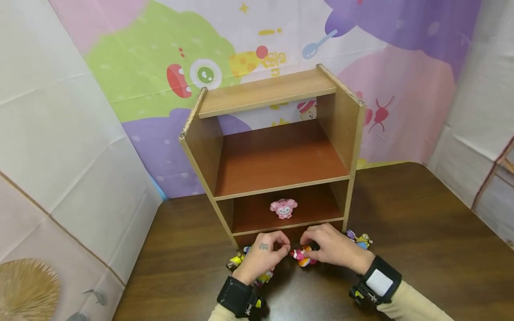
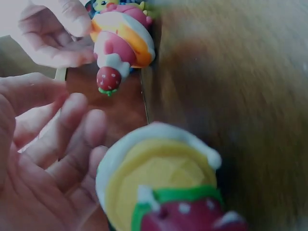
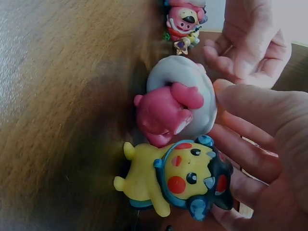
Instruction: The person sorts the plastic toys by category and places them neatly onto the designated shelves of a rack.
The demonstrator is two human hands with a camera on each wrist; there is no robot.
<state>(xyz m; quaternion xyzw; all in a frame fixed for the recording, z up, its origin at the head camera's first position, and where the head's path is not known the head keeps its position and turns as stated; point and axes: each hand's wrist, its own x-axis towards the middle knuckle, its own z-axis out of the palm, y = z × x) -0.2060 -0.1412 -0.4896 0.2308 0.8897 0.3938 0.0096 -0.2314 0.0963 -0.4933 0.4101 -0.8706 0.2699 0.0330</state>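
A pink toy figurine [image 1: 300, 256] with an orange-and-white ring lies in front of the shelf unit. My right hand [image 1: 331, 246] pinches it by the ring [image 3: 204, 103], thumb on the pale side. Beside it, my left hand [image 1: 263, 256] has loosely bent fingers with nothing between them, near the strawberry tip [image 2: 109, 78] of the figurine. Under the left hand is a figurine with a yellow disc [image 2: 166, 163] and a red, green-edged part. A yellow figurine with a dark hood [image 3: 175, 175] lies close below my right palm.
The wooden shelf unit [image 1: 281, 187] stands on a brown table [image 1: 421, 249] against a cartoon cloth. A pink figurine [image 1: 283, 208] sits on its lower shelf. More small figurines lie at the unit's left [image 1: 236, 261] and right [image 1: 363, 241] feet.
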